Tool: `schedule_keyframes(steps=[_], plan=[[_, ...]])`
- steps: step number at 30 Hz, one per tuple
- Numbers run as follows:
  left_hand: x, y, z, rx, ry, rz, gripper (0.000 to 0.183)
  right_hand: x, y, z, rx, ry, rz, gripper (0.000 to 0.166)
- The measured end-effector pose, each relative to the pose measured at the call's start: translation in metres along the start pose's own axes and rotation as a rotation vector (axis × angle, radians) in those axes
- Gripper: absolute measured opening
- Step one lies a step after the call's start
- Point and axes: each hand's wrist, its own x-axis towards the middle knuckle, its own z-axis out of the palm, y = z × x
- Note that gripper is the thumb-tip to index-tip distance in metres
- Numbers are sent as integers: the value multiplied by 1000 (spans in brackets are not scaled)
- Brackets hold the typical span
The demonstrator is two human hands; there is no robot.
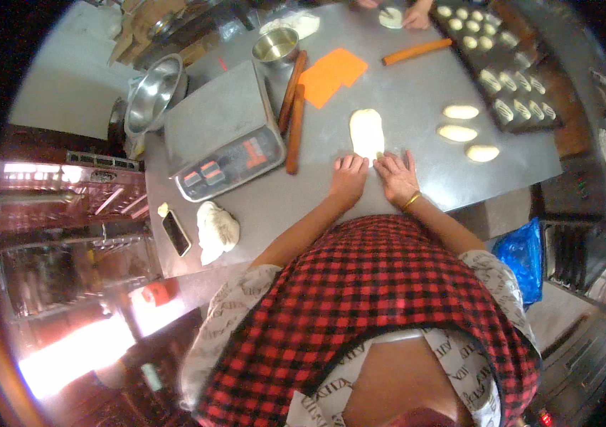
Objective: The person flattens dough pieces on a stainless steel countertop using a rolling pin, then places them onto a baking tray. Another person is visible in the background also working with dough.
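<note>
A flattened oblong of pale dough [367, 131] lies lengthwise before me on the grey metal worktable [324, 200]. My left hand [350, 173] is at the left corner of its near end, fingers bent and thumb inward. At the right corner, my right hand [396, 179] has its thumb and forefinger on the dough, the other fingers spread outward. Both hands appear to pinch this near edge; the fingers partly hide it. Further right rest three shaped dough rolls [457, 133], apart from my hands.
To the left are a digital scale [223, 128], two wooden rolling pins [295, 128], steel bowls [156, 96], a white cloth [217, 229] and a phone [176, 233]. Orange sheets [332, 74] and another rolling pin [416, 52] lie beyond. A co-worker's hands [416, 17] work dough near a dark tray [487, 58].
</note>
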Motion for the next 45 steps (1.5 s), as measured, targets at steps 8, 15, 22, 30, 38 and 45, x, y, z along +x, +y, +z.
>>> schedule_keyframes(steps=[8, 15, 22, 30, 38, 45], plan=[[7, 9, -4, -112, 9, -62, 31, 6, -3, -23, 43, -96, 41, 47], [1, -1, -6, -198, -29, -148, 32, 5, 1, -25, 37, -113, 23, 39], [-8, 0, -10, 26, -26, -43, 31, -3, -2, -11, -26, -130, 34, 39], [-15, 13, -1, -110, -148, -58, 28, -17, -9, -5, -81, -58, 20, 36], [53, -67, -3, -644, 132, -523, 34, 60, 30, -26, 442, 242, 264, 29], [116, -92, 29, -235, -227, -409, 27, 139, 59, 10, 224, 21, 389, 29]])
